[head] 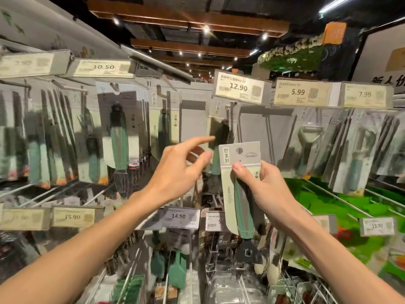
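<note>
The right hand (263, 185) holds a pack (240, 160) upright in front of the shelf display, right of centre and just below the 12.90 tag (238, 87). The thumb presses on the front of the card and the fingers curl round its right edge and back.

The pack is a tall, narrow card (228, 194), pale grey-green with a lighter band across the top. It has a hanging hole near the top edge, a column of dark characters at the upper left and a small logo at the upper right. A kitchen tool is fixed to the card. Its long handle (243, 207) is teal-green with a grey stripe down its length. Its dark, flat, flared metal head (248, 251) sticks out below the card's bottom edge.

The left hand (179, 170) is raised just left of the pack, apart from it. Its fingers are spread and loosely bent, the forefinger stretched forward, and it grips nothing. It reaches toward a hanging pack (221, 132) of the same pale kind on the hook under the 12.90 tag. Blur hides whether the fingertips touch it.

Similar packs with green handles hang in rows on both sides, and a 14.90 tag (178, 216) sits below between the forearms.
</note>
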Available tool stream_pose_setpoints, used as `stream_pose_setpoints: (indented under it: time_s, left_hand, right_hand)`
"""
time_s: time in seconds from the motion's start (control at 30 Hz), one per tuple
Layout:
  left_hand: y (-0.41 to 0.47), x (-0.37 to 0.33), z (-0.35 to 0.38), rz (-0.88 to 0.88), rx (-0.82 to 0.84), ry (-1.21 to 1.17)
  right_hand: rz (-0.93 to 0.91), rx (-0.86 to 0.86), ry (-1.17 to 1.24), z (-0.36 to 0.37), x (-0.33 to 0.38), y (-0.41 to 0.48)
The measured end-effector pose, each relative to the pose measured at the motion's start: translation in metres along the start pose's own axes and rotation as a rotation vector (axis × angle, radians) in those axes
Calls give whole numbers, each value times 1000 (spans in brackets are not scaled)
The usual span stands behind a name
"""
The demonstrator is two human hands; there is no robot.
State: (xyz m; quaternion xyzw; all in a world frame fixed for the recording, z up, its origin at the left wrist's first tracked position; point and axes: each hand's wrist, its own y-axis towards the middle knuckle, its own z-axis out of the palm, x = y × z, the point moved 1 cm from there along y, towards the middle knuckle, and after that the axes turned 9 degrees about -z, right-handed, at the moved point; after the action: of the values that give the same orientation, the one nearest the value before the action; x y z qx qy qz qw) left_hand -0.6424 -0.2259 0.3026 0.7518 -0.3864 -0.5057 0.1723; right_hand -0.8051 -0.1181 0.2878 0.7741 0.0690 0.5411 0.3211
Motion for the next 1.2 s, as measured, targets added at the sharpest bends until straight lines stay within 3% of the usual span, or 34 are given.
stream_pose_setpoints:
  time_s: [0.07,0.17,0.37,0.5,0.7,0.8,0.97,1.2]
  left_hand:
    - [-24,15,1,-188,117,-205]
    - [-47,27,-4,-327,164,-332]
    - [-52,26,-32,-256,-22,-382]
    - [-41,15,-57,-144,-133,-221]
    - [-20,5,-78,-84,-175,-108]
    - [-14,1,-81,-73,-195,-76]
    - [-5,4,-81,-129,-246,-43]
    - [11,-2,-74,-311,-161,247]
  right_hand:
    - [-12,57,26,17,0,2]
    - [-22,86,70,45,1,10]
    - [-44,46,186,95,11,38]
    - [-71,52,289,103,19,46]
    - [-270,75,175,99,27,42]
    - [-367,70,8,99,30,46]
    - [-343,50,-63,102,33,54]
    - [-298,33,-253,107,20,71]
